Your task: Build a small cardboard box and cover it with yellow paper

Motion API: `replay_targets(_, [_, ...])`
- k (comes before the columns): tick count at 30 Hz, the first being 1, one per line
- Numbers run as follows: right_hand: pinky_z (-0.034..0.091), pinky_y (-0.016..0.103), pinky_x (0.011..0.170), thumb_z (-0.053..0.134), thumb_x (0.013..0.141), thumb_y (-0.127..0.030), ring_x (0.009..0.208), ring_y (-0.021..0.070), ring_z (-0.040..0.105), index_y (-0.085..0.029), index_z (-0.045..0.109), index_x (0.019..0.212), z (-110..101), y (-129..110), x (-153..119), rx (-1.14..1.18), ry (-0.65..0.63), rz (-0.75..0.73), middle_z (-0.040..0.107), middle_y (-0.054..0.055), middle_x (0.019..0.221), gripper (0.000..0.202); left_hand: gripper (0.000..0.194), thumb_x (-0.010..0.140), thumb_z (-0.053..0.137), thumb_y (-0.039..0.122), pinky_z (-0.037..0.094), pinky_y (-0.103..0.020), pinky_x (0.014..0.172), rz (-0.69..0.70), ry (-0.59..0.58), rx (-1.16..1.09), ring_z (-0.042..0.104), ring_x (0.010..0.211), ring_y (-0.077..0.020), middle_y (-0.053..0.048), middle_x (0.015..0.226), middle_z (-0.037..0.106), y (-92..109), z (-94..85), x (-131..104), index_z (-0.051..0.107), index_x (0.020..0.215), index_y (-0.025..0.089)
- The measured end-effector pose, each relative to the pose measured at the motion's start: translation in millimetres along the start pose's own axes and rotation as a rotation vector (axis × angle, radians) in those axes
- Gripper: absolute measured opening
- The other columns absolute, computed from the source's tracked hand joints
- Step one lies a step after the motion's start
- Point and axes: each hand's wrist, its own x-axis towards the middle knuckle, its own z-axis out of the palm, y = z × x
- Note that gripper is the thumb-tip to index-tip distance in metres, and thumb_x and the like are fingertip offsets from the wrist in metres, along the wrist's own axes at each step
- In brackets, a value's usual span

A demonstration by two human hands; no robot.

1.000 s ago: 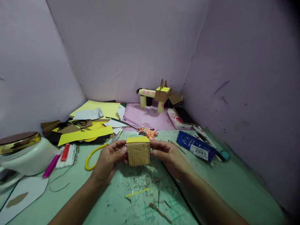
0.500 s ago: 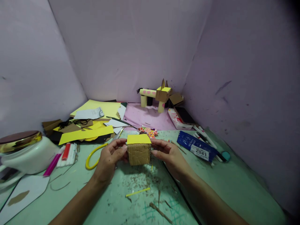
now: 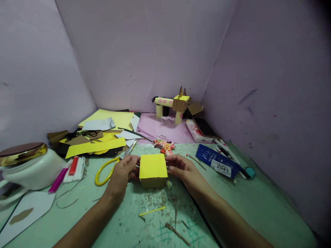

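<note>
A small cardboard box with a yellow top is held between both hands over the green table. Its yellow face is turned up toward the camera, and a narrow strip of brown cardboard shows at the front. My left hand grips the box's left side, its thumb and fingers at the edge. On the right side, my right hand holds it with thumb and fingertips. Yellow-handled scissors lie just left of my left hand. Behind the box rests a colourful patterned piece.
A cardboard animal figure stands at the back. Paper scraps, markers and a white pot are on the left. At the right lie a blue packet and pens. A yellow strip lies in front.
The box has tipped so that its yellow top faces the camera more and less of the brown front shows. More of the scissors and the patterned piece is visible.
</note>
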Motion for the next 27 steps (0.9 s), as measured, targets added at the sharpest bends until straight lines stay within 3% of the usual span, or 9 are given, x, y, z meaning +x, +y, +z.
replay_targets(3, [0.047, 0.035, 0.088, 0.076, 0.063, -0.023, 0.097, 0.0214, 0.064, -0.022, 0.069, 0.086, -0.6, -1.8, -1.8, -0.012, 0.001, -0.094, 0.072, 0.004, 0.097, 0.024, 0.035, 0.067, 0.073, 0.038, 0.046, -0.022, 0.055, 0.107, -0.017, 0.109, 0.059, 0.065, -0.0142, -0.002, 0.076, 0.063, 4.2, -2.4, -4.2, 0.060, 0.090, 0.016])
replay_targets(8, [0.045, 0.035, 0.089, 0.078, 0.067, -0.027, 0.101, 0.0217, 0.059, -0.024, 0.069, 0.084, -3.0, -3.1, -2.9, 0.047, 0.023, -0.259, 0.069, 0.003, 0.102, 0.019, 0.008, 0.070, 0.063, 0.017, 0.049, -0.028, 0.072, 0.492, -0.064, 0.407, 0.060, 0.082, -0.0190, -0.004, 0.087, 0.061, 2.9, -4.4, -7.8, 0.059, 0.077, 0.019])
replay_targets(12, [0.042, 0.034, 0.087, 0.077, 0.065, -0.023, 0.095, 0.0207, 0.060, -0.024, 0.068, 0.073, -3.6, -3.2, -2.1, 0.082, 0.032, -0.274, 0.070, 0.002, 0.094, 0.012, 0.016, 0.072, 0.050, 0.006, 0.046, -0.027, 0.071, 0.705, -0.117, 0.655, 0.059, 0.079, -0.0181, -0.005, 0.081, 0.061, -2.8, -3.3, -7.3, 0.055, 0.065, 0.020])
replay_targets(20, [0.042, 0.028, 0.079, 0.077, 0.065, -0.022, 0.084, 0.0169, 0.059, -0.023, 0.071, 0.075, -5.6, 0.9, 1.1, 0.085, 0.041, -0.258, 0.068, 0.000, 0.082, 0.012, 0.021, 0.072, 0.045, 0.002, 0.048, -0.024, 0.069, 0.876, -0.125, 0.720, 0.061, 0.078, -0.0164, -0.006, 0.083, 0.061, -7.0, -5.0, -9.9, 0.058, 0.067, 0.018])
replay_targets(27, [0.043, 0.026, 0.076, 0.077, 0.067, -0.025, 0.083, 0.0153, 0.058, -0.023, 0.071, 0.079, -8.0, 3.6, 3.3, 0.070, 0.027, -0.259, 0.068, -0.001, 0.084, 0.014, 0.021, 0.074, 0.045, 0.002, 0.048, -0.022, 0.069, 0.896, -0.139, 0.702, 0.061, 0.079, -0.0148, -0.005, 0.082, 0.061, -6.4, -3.9, -9.8, 0.059, 0.067, 0.017])
